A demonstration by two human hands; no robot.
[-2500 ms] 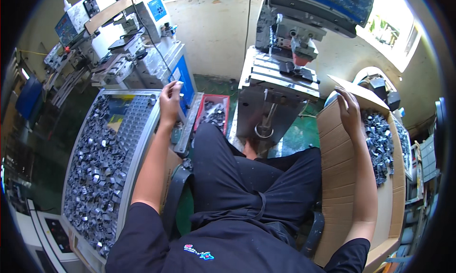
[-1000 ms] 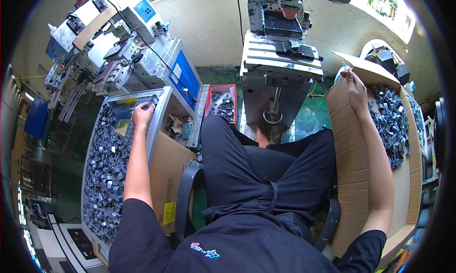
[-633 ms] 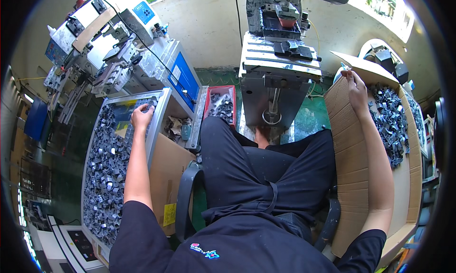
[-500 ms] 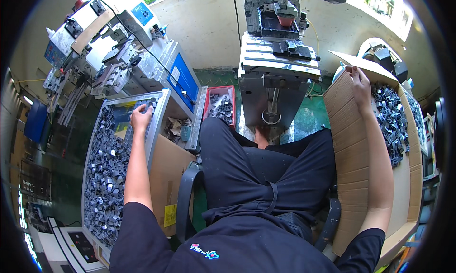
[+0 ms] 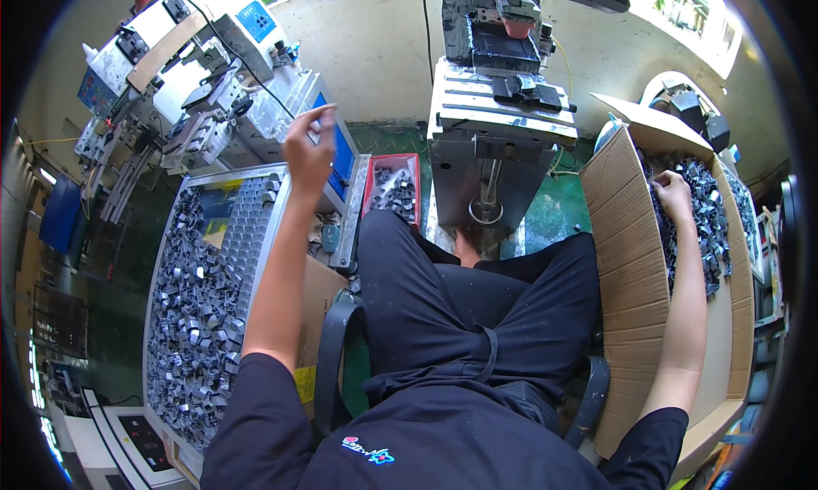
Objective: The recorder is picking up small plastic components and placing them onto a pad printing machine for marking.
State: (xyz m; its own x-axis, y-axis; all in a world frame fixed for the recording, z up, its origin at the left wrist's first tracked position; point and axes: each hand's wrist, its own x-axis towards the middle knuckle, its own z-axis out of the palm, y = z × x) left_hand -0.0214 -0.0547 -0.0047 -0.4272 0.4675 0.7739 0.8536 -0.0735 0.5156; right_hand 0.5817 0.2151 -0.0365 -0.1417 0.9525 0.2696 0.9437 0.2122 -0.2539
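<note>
My left hand (image 5: pixel 308 153) is raised in front of the blue machine door, above the inner edge of the metal-framed tray (image 5: pixel 281 226). Its fingers are apart and slightly smeared, with nothing visible between them. Small dark grey clip-like parts (image 5: pixel 192 319) lie heaped in this tray, and others stand in neat rows (image 5: pixel 256 204) along its right side. To the right, my right hand (image 5: pixel 675 196) reaches into a cardboard box (image 5: pixel 626 302), its fingers closed among loose dark parts (image 5: pixel 707 226). Whatever those fingers hold is hidden.
Ahead stands a press-like machine (image 5: pixel 503 149) with a black fixture (image 5: pixel 528 94) bearing a pale, shiny piece, and a red cup (image 5: pixel 516 28) above. A red bin (image 5: pixel 392 162) of parts sits on the floor beside it. Another machine (image 5: pixel 204 89) stands at far left.
My left hand has lifted off the tray and moved up and right. My right hand has dropped from the box's upper edge into the parts. A pale piece now shows on the fixture.
</note>
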